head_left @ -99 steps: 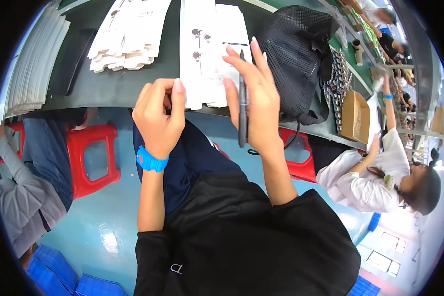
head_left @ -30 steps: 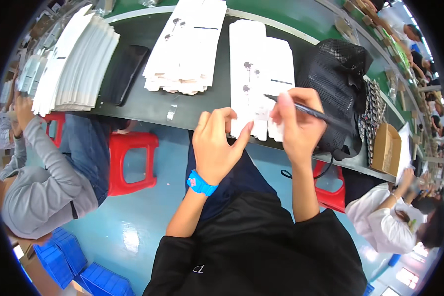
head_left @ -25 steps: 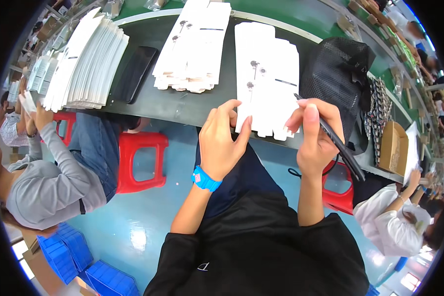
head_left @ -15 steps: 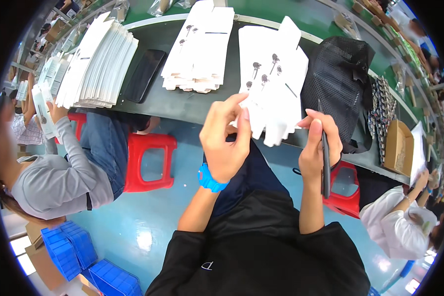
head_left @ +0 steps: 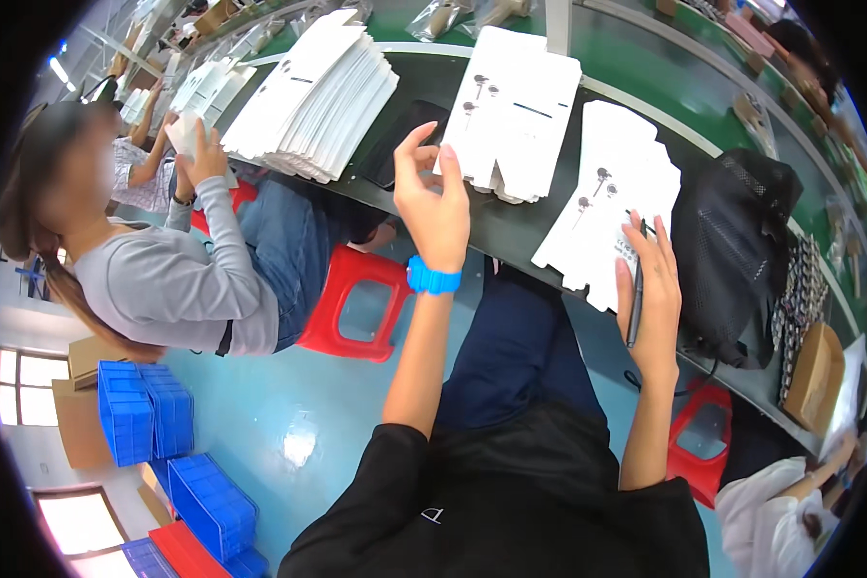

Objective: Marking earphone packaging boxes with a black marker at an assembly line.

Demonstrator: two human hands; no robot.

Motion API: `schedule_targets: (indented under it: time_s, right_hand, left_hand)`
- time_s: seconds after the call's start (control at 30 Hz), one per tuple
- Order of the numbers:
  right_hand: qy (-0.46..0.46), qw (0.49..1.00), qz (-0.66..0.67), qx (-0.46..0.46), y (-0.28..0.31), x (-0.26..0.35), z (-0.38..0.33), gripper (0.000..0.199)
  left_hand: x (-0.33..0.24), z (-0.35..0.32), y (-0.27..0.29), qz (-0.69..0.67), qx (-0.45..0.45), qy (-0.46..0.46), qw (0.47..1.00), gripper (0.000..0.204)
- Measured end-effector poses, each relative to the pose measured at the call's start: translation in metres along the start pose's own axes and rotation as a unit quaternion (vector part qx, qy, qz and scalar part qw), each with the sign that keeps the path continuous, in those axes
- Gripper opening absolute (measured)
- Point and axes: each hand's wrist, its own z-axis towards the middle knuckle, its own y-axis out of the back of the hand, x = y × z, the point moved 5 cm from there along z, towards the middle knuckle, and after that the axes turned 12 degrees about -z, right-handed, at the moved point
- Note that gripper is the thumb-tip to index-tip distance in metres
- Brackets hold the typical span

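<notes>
My left hand (head_left: 435, 207), with a blue wristwatch (head_left: 432, 277), is raised at the near left corner of the middle stack of flat white printed cartons (head_left: 525, 125). Its fingers are apart and hold nothing; whether the fingertips touch the stack I cannot tell. In my right hand (head_left: 657, 289) a slim black pen (head_left: 636, 303) lies between thumb and fingers. That hand is over the near right edge of another pile of flat white cartons (head_left: 602, 183), printed with dark earphone pictures.
A tall carton stack (head_left: 323, 101) and a dark phone (head_left: 395, 144) are on the table to the left. Right of my pile sits a black mesh bag (head_left: 737, 250), then a cardboard box (head_left: 814, 376). A co-worker (head_left: 178, 260) sits left, near a red stool (head_left: 356, 303).
The view has swung left, shifting the table things rightward in it. My left hand has gone from the right pile to the middle stack. My right hand, still with the pen, is now over the right pile.
</notes>
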Motion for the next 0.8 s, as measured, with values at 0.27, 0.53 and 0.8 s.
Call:
schedule_targets:
  time_s: [0.27,0.53,0.8]
  right_hand:
    - [0.01,0.998,0.057,0.003,-0.008,-0.014,0.006,0.035]
    - [-0.03,0.997,0.076,-0.007,-0.001,-0.014,0.007,0.039]
    - [0.016,0.997,0.063,-0.051,-0.008,-0.016,0.015,0.036]
  left_hand:
    - [0.026,0.012,-0.015,0.23,0.083,-0.118,0.962,0.029]
    - [0.019,-0.013,-0.021,0.249,0.184,-0.169,0.936,0.056]
    - [-0.018,-0.072,-0.006,0.098,0.117,-0.179,0.972,0.005]
